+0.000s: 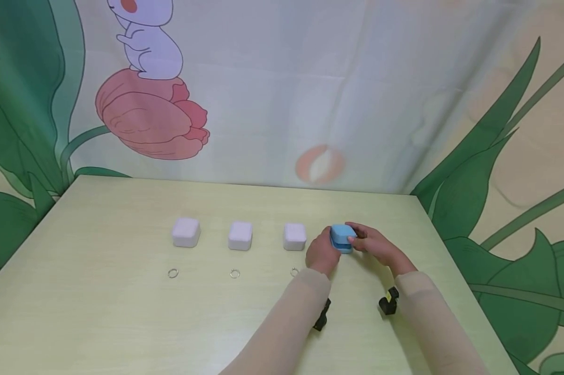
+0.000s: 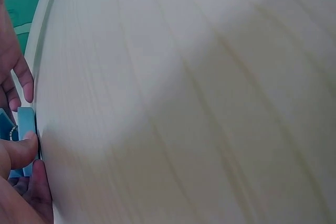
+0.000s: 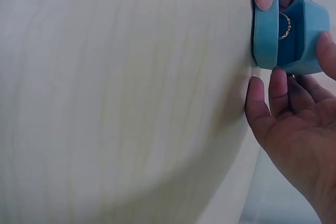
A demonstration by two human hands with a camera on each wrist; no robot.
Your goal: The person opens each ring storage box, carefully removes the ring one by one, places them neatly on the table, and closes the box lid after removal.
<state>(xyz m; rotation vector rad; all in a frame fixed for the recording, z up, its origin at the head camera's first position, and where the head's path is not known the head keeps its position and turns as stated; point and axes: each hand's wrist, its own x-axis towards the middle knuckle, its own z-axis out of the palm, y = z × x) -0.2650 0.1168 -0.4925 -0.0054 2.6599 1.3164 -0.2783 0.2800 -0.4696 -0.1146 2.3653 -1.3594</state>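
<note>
A light blue ring box (image 1: 342, 233) stands on the table at the right of the row, its lid partly raised. Inside it a thin ring (image 3: 285, 27) sits upright, visible in the right wrist view. My left hand (image 1: 322, 252) grips the box's base from the left, thumb on the base's side. From the other side my right hand (image 1: 376, 245) holds the lid (image 3: 317, 35), its thumb on the lid's edge. In the left wrist view only part of the ring box (image 2: 26, 121) shows at the left edge.
Three pale lilac boxes (image 1: 186, 232), (image 1: 240, 236), (image 1: 294, 237) stand in a row to the left. Three loose rings (image 1: 173, 273), (image 1: 235, 273), (image 1: 294, 272) lie in front of them, the third close to my left sleeve. A printed curtain (image 1: 272, 104) hangs behind the table.
</note>
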